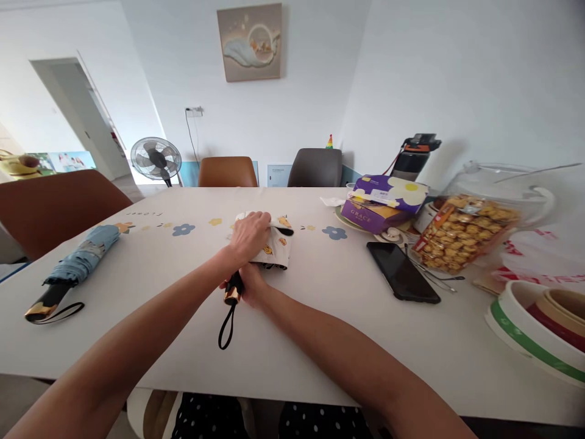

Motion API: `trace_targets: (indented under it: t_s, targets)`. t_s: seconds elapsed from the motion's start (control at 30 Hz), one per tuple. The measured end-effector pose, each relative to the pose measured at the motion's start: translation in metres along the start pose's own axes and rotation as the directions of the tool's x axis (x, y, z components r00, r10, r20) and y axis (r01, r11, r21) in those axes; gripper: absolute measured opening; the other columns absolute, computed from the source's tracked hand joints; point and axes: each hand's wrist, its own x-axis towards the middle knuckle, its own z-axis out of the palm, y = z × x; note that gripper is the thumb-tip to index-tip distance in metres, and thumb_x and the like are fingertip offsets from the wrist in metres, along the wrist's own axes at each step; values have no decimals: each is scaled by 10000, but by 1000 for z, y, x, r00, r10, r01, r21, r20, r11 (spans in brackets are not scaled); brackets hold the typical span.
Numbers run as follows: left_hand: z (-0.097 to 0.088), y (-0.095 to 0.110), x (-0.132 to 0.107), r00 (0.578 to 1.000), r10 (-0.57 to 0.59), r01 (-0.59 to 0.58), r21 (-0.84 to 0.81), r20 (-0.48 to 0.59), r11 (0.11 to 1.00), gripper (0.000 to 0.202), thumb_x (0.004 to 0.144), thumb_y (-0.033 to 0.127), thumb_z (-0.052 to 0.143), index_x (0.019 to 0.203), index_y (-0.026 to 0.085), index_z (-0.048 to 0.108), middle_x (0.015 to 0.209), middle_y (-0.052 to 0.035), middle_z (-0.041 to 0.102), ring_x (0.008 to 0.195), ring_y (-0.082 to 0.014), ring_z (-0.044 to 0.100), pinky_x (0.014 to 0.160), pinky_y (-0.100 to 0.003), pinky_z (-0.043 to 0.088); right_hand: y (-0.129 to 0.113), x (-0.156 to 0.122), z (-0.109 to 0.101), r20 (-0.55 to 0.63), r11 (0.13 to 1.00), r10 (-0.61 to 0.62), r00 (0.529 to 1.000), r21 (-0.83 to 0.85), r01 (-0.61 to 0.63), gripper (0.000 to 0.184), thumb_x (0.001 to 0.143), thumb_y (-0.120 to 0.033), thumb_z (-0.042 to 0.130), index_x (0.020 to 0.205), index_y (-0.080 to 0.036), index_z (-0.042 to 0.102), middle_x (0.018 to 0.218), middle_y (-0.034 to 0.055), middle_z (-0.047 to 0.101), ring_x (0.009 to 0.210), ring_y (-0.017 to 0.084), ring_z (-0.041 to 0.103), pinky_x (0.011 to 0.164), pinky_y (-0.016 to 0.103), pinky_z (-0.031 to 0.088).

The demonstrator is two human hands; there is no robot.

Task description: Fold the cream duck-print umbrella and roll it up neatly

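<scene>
A white folding umbrella (276,251) with small orange and dark prints lies across the middle of the table, its canopy loosely folded. My left hand (250,236) is closed over the canopy, with its fingertips hidden under the knuckles and cloth. Just below, my right hand (252,284) wraps the black handle (233,286), which ends in a gold cap toward me. A black wrist strap (226,329) hangs from that end onto the table. To the left lies a light blue folded umbrella (86,255) with a black and gold handle.
On the right are a black phone (402,272), a purple box (379,210), a clear bag of snacks (466,235), a dark bottle (414,157) and tape rolls (539,329). Chairs surround the white table (292,341); a fan (156,158) stands behind.
</scene>
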Motion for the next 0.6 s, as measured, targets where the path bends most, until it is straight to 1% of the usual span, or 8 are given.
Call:
trace_targets:
  t_s: [0.07,0.13,0.2,0.27,0.33,0.4,0.5,0.6]
  targets:
    - [-5,-9,-1,989,-146,144,-73,-32,987,222,840,213,380,979,225,553,877,-66,643,799,-232,573,591,-299,338,-3,-1,1,-32,997,75,997,-14,-75,120,716,-228,552,665,-150,476,450,-24,473,384,130,518,365,233,423]
    - [-9,-20,-5,961,-271,261,-143,-51,955,225,842,240,378,992,242,546,803,-48,645,732,-223,582,597,-294,342,-5,-3,3,-42,994,111,993,6,-111,128,709,-216,567,664,-155,464,469,-32,471,396,123,524,373,228,434]
    - [-10,-31,-11,926,-371,344,-248,-71,906,195,821,248,407,955,243,550,738,-31,629,693,-210,577,599,-285,355,-6,-5,4,-36,994,96,995,58,-94,139,700,-192,587,658,-154,460,493,-37,467,395,100,500,386,229,448]
    - [-8,-42,-18,887,-453,384,-402,-89,831,148,789,238,443,892,235,549,714,-17,611,649,-183,562,578,-267,371,-6,-5,4,-30,991,72,997,113,-68,147,687,-169,610,658,-152,466,517,-44,463,392,77,463,401,234,464]
    - [-5,-51,-25,839,-537,403,-571,-81,715,88,768,244,462,821,220,529,690,-4,585,540,-143,521,511,-249,377,-5,-5,3,-10,987,66,998,146,-64,160,679,-167,634,664,-152,476,538,-43,469,406,70,449,410,238,473]
    - [-1,-58,-31,788,-614,416,-701,-39,579,74,759,281,476,755,208,491,626,15,533,421,-107,452,419,-237,354,-5,-5,3,1,986,73,997,152,-72,173,675,-185,658,676,-151,488,554,-38,478,421,70,451,407,238,471]
    - [7,-65,-39,709,-704,435,-810,39,393,145,736,327,505,688,198,457,531,42,439,346,-84,382,343,-229,326,-7,-7,5,-9,985,68,998,159,-65,208,676,-242,690,710,-143,510,567,-40,479,423,68,448,389,229,455]
    - [15,-68,-45,616,-774,454,-868,144,200,151,712,321,527,671,185,475,501,47,415,355,-76,374,339,-223,348,-10,-11,7,-21,983,58,998,174,-53,258,680,-307,705,737,-146,511,577,-44,476,414,59,439,377,212,434]
